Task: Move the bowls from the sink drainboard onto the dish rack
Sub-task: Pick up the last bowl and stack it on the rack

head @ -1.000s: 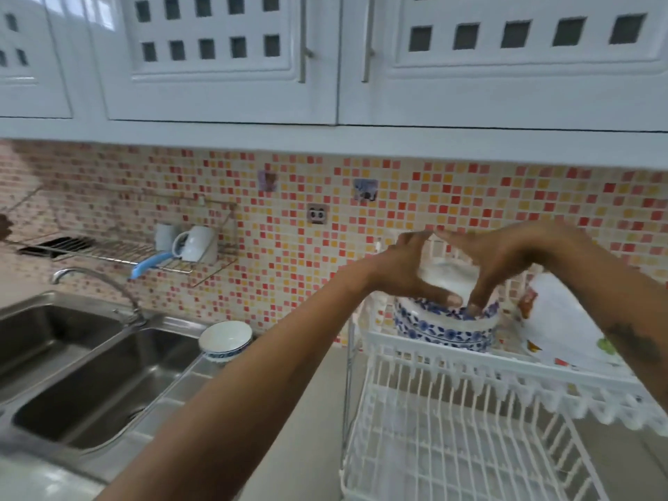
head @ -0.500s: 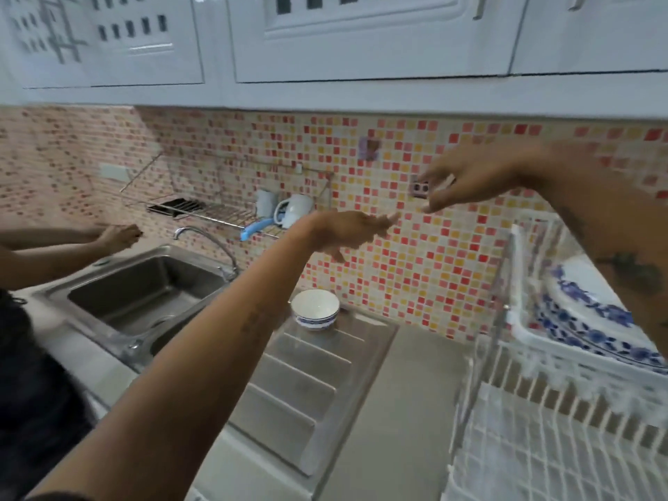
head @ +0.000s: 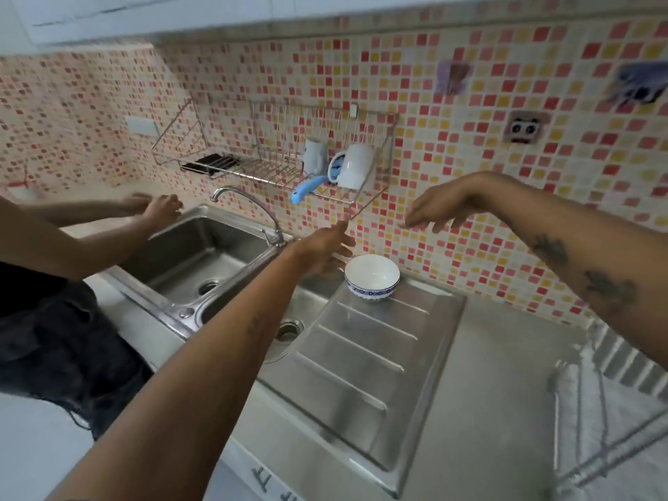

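One white bowl with a blue patterned band (head: 372, 277) stands upright at the far end of the steel drainboard (head: 361, 359), close to the tiled wall. My left hand (head: 323, 249) hovers just left of the bowl, fingers spread, holding nothing. My right hand (head: 439, 209) hangs above and to the right of the bowl, fingers apart and empty. Only a blurred corner of the white dish rack (head: 611, 410) shows at the lower right; its bowls are out of view.
A double steel sink (head: 202, 254) with a curved tap (head: 253, 206) lies left of the drainboard. A wire wall shelf (head: 274, 164) holds mugs and a blue-handled tool. Another person stands at the left, a hand (head: 159, 209) at the sink's far edge.
Both my hands have left the stacked bowls on the rack and swung left toward the drainboard bowl. The view turned left and down, so the rack has slid almost out of frame.
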`<state>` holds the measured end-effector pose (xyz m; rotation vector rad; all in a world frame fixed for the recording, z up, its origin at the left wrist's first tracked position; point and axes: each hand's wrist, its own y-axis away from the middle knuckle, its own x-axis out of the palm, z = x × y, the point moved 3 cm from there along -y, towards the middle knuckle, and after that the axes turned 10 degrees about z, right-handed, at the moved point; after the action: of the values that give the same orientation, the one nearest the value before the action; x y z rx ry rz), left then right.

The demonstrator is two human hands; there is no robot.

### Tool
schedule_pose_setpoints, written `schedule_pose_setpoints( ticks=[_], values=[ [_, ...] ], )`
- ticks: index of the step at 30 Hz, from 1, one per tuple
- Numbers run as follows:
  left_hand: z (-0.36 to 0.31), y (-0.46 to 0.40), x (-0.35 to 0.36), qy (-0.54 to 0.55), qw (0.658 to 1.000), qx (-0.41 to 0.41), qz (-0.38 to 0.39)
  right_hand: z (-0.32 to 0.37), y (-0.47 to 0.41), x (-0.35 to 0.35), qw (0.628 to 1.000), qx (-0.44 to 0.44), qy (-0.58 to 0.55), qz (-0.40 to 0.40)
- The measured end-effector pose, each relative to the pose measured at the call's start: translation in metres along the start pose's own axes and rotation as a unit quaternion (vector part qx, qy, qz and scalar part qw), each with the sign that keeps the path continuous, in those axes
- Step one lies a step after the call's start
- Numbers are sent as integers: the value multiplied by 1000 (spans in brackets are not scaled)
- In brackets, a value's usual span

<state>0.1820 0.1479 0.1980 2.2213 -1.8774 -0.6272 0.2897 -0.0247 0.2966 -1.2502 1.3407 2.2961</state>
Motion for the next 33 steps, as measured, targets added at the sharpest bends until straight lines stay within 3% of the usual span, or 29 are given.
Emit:
schedule_pose_setpoints(
  ticks=[5,10,16,22,26,33],
  values=[
    [57,-39,-15,17,994,-96,52,-22,-84,48,983,-27,-181,7],
    [102,-88,-16,50,994,-98,9,-45,-148,87,945,-18,-321,-66],
    [117,-152,-6,99,994,10,-41,-69,-215,124,931,-5,-349,-110],
    [132,-203,-17,136,984,1,-116,-91,-270,128,929,-1,-347,-125],
    [140,-233,-19,213,969,29,-120,-94,-299,129,880,-34,-448,-152],
    [147,-265,2,314,943,8,-112,-91,-336,135,772,-43,-613,-163]
  ],
)
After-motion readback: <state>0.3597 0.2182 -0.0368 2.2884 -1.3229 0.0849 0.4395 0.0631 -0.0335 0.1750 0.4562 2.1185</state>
